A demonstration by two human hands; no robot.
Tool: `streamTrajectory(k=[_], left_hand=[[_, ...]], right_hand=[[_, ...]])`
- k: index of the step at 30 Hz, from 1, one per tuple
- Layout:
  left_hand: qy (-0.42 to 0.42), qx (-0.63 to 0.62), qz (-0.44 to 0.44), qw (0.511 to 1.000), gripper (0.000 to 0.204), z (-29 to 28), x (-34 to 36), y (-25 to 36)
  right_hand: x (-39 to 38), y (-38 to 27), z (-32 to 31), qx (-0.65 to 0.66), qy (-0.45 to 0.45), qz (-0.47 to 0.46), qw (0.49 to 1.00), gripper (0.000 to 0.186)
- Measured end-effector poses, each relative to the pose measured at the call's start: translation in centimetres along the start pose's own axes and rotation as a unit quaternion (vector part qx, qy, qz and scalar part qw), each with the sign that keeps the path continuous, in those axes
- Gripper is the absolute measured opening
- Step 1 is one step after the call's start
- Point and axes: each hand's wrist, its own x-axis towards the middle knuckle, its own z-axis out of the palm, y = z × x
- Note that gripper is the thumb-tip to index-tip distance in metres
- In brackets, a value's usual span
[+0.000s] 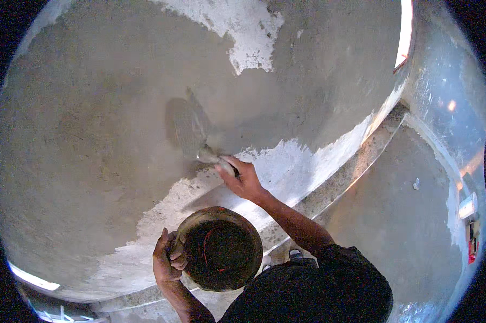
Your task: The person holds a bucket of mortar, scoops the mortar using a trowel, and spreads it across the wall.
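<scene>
My right hand (244,178) is closed round the handle of a plastering trowel (192,129). The blade lies against the grey wet plaster (108,107) of the wall, pointing up and slightly left. With my left hand (168,257) I grip a dark round pan (221,250) at its left side, fingers wrapped round what looks like a handle there. The pan is held in front of my body, below the trowel, its open top toward me. Its inside is too dark for me to make out the contents, though a thin reddish curved line shows.
Pale bare patches (248,32) show at the top of the wall and along its foot. A ledge (356,156) runs diagonally below the wall. Toward the right lie a grey floor (399,188), a white container (467,206) and a small red object (472,250).
</scene>
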Motion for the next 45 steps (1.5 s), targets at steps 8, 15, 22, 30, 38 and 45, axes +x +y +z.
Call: streamTrajectory(k=[8, 15, 22, 30, 38, 45], left_hand=[[-0.012, -0.018, -0.003, 1.0, 0.041, -0.4, 0.1, 0.0], [-0.015, -0.029, -0.001, 0.999, 0.039, -0.3, -0.1, -0.1], [0.001, -0.056, -0.025, 0.998, 0.033, -0.8, -0.1, 0.2], [-0.027, -0.039, 0.003, 0.999, 0.025, -1.9, -0.5, -0.1], [0.05, 0.029, -0.001, 0.998, 0.021, -1.8, -1.1, 1.4], [-0.045, 0.033, 0.008, 0.998, 0.02, -1.4, -2.6, 3.7]], right_hand=[[3.7, -1.0, -6.1, 0.15, 0.096, 0.239, 0.955, 0.017], [5.8, -3.3, -8.4, 0.241, 0.15, 0.272, 0.92, 0.025], [1.0, -3.5, -10.9, 0.555, -0.044, 0.357, 0.75, 0.039], [-2.7, -7.8, -9.9, 0.484, -0.137, 0.444, 0.741, 0.05], [-6.9, -9.2, -10.5, 0.28, -0.247, 0.446, 0.813, 0.041], [-12.1, -9.0, -12.0, -0.187, -0.386, 0.179, 0.885, 0.025]])
